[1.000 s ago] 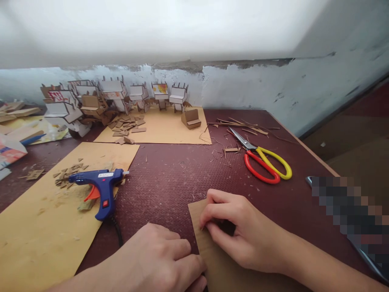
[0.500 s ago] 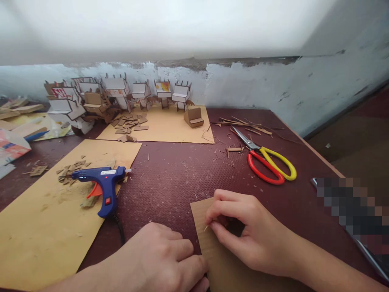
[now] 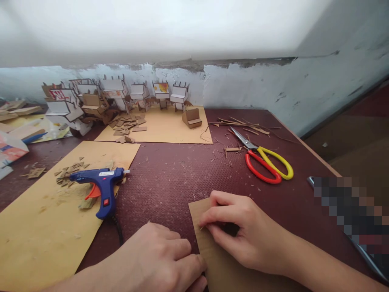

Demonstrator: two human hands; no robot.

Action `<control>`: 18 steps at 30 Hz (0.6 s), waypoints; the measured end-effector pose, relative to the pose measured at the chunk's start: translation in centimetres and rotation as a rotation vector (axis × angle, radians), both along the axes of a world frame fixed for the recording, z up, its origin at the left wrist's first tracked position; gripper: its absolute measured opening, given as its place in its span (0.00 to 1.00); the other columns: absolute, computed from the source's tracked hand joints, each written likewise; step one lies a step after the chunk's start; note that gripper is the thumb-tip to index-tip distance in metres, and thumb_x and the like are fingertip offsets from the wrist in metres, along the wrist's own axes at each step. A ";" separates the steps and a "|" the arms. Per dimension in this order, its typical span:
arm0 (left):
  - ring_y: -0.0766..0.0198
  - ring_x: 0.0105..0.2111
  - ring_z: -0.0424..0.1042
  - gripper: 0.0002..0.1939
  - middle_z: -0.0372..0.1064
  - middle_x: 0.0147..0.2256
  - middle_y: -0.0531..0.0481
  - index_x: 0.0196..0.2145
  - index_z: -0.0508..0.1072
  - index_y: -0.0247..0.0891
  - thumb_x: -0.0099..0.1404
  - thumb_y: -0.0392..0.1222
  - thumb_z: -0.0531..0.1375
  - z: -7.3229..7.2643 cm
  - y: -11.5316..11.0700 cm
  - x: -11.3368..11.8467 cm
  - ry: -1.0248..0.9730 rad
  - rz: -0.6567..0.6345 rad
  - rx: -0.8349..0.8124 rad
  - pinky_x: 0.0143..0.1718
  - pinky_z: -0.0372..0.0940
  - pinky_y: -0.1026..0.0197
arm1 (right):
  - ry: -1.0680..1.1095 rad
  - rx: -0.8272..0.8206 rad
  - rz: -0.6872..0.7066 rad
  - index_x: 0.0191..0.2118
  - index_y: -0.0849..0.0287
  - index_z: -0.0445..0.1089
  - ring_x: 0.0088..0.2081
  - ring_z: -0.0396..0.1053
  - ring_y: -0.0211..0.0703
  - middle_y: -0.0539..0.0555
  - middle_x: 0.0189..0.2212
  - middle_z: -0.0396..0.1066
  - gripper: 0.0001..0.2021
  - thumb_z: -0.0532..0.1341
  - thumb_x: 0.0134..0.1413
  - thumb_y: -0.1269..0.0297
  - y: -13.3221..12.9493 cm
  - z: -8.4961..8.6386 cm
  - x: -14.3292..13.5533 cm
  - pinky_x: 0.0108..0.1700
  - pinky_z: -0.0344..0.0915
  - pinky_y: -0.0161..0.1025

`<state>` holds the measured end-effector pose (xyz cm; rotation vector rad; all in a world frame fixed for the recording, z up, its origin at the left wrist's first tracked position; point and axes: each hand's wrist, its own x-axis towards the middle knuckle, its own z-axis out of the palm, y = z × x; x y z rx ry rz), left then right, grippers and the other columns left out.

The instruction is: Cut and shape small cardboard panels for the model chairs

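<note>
A brown sheet of corrugated cardboard (image 3: 223, 263) lies on the table right in front of me. My left hand (image 3: 170, 255) is at its left edge, with curled fingers gripping that side; the fingertips are partly hidden. Over the sheet's upper left part, my right hand (image 3: 240, 231) pinches thumb and forefinger together. A thin pale sliver (image 3: 201, 228) pokes out from that pinch, and most of it is hidden by the fingers. To the left, a blue hot glue gun (image 3: 106, 188) with an orange trigger lies on its side on yellow paper (image 3: 39, 239).
Scissors (image 3: 261, 156) with red and yellow handles lie behind my right hand. Cardboard strips (image 3: 243, 123) are near the wall. Several small cardboard chair-like models (image 3: 179, 95) stand at the back, beside cut pieces (image 3: 129, 123). A pixelated object (image 3: 349, 219) is at right.
My right hand has shifted slightly left over the cardboard, still pinching. The whole view has drifted a little; the left hand keeps its place at the edge.
</note>
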<state>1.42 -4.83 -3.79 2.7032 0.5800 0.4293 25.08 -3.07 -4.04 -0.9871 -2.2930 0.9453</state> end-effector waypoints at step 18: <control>0.67 0.21 0.69 0.13 0.71 0.24 0.56 0.33 0.73 0.39 0.76 0.40 0.56 0.2 -0.2 -0.1 0.011 0.012 0.007 0.23 0.61 0.61 | -0.034 -0.012 -0.011 0.35 0.61 0.74 0.30 0.62 0.37 0.51 0.32 0.62 0.10 0.57 0.57 0.79 0.0 0.1 0.0 0.31 0.57 0.36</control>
